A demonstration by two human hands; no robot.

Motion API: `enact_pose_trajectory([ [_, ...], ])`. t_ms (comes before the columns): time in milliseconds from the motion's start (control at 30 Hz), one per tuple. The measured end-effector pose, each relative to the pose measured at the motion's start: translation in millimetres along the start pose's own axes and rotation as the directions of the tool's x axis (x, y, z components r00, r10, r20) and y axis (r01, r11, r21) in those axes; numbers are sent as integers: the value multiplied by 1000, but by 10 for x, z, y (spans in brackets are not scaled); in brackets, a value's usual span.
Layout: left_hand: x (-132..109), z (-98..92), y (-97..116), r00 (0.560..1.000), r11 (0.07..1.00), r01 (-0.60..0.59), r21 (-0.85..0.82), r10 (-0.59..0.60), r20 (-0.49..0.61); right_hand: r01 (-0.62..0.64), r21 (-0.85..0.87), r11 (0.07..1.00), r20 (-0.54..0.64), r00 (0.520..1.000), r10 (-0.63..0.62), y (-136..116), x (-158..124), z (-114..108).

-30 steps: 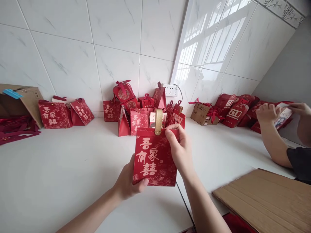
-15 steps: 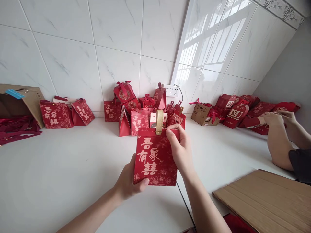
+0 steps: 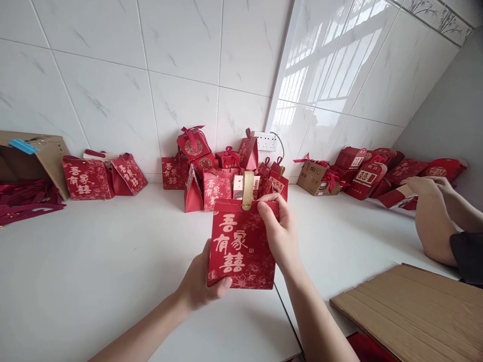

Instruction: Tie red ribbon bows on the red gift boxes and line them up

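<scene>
A red gift box (image 3: 241, 251) with pale Chinese characters and flower prints is held up in front of me. My left hand (image 3: 202, 276) grips its lower left corner, thumb across the front and fingers behind. My right hand (image 3: 278, 226) pinches the upper right edge, thumb on the front face. A gold strap (image 3: 247, 188) stands up in a loop at the top middle, with a round fastener at its lower end. The back of the box and the fingers behind it are hidden.
Several red gift boxes (image 3: 194, 143) are stacked against the tiled wall, near a white power strip (image 3: 265, 141). More red boxes (image 3: 86, 178) stand left beside an open carton (image 3: 47, 151). At right, a co-worker's hands (image 3: 424, 191) handle a red box. A cardboard sheet (image 3: 415, 306) lies front right.
My hands and the gift box hold nearly still. At right, the co-worker's hands have shifted slightly and the red box there has turned and moved a little left.
</scene>
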State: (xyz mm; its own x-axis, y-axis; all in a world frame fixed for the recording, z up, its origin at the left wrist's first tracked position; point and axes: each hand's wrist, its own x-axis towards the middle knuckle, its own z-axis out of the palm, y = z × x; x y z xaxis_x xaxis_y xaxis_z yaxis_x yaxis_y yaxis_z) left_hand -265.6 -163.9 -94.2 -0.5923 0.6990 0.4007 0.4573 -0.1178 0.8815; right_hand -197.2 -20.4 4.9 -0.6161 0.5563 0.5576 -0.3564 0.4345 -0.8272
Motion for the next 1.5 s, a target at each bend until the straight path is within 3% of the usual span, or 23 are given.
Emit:
enact_pose_trajectory([
  [200,-3,-10,-7,1000,1000,2,13,-2,27,11,-4,1000,-2,1000,-11,-2,-9,-17],
  [333,33,-40,21,994,999,24,25,-27,106,4,-28,1000,1,1000,-4,43,35,-24],
  [433,95,-131,61,991,998,-5,-58,12,133,-11,13,1000,-17,1000,11,143,107,-20],
  [567,202,-354,149,981,980,-189,-66,191,23,30,115,993,-98,995,-18,279,161,14],
  [700,286,-499,273,898,913,-396,97,407,-166,161,43,986,-29,987,-160,339,59,154],
  [800,293,-480,322,835,899,-340,275,423,-352,188,72,980,153,968,-197,372,-92,324],
  [900,271,-438,332,795,880,-270,390,432,-426,124,100,987,273,951,-147,397,-215,456],
  [1100,261,-442,364,821,847,-259,464,446,-357,63,80,995,272,959,-83,401,-255,486],
  [1300,263,-425,409,804,805,-296,515,501,-321,12,79,997,254,967,-32,390,-249,498],
  [1500,256,-429,422,831,845,-264,465,444,-336,-20,108,994,277,961,-11,367,-249,494],
])
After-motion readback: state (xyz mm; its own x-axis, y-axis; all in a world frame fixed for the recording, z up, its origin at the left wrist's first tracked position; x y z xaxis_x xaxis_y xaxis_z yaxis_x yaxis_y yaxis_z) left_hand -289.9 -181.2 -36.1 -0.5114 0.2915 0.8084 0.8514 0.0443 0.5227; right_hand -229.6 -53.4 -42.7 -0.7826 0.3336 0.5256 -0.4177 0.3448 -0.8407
